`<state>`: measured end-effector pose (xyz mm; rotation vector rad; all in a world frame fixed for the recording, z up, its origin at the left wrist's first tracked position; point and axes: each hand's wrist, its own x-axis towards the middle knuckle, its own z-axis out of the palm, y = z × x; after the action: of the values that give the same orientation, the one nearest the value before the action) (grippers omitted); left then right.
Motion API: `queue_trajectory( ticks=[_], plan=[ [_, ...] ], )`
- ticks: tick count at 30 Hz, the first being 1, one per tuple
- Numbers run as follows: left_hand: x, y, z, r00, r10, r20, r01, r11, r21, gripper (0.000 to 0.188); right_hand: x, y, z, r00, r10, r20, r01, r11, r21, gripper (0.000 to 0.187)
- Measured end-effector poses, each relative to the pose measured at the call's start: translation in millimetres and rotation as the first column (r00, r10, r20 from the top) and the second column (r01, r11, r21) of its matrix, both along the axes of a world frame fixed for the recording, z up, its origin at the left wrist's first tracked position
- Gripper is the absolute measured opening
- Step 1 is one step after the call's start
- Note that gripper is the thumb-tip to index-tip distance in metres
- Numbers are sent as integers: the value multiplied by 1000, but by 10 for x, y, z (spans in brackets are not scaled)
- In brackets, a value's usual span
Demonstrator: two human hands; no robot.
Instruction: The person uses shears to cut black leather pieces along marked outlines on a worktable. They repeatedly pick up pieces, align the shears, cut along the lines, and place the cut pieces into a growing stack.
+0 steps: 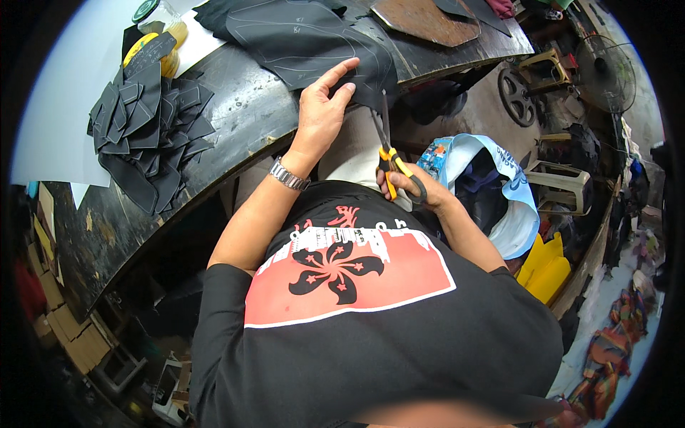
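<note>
A black sheet of material [292, 36] marked with thin pale lines lies over the table's near edge. My left hand [325, 114] rests on it, index finger and thumb stretched out and apart; the other fingers are mostly hidden. My right hand [410, 187] is closed round the yellow-and-black handles of a pair of scissors [389, 153]. Their blades point away from me, with the tips at the sheet's near edge. To the left, a loose pile of cut black pieces [146, 135] lies on the worn dark table [246, 93].
Behind the pile stand a yellow roll of tape [141, 46] and a jar with a green lid [160, 18]. A brown board [428, 21] lies at the far right of the table. Right of me are a blue-and-white bag [517, 207], a stool [564, 187] and a fan [603, 75].
</note>
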<state>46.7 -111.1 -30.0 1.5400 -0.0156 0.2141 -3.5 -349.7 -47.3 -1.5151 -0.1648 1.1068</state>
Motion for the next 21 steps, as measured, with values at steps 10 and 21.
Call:
queue_trajectory(
  ticks=[10,21],
  plan=[
    [-132,-60,0,999,22,-49,-29,987,-160,51,-11,410,67,977,-207,60,202,976,77,48],
    [-114,-46,-39,999,39,-20,-42,989,-142,57,-189,444,46,944,-322,78,321,947,17,41]
  ],
)
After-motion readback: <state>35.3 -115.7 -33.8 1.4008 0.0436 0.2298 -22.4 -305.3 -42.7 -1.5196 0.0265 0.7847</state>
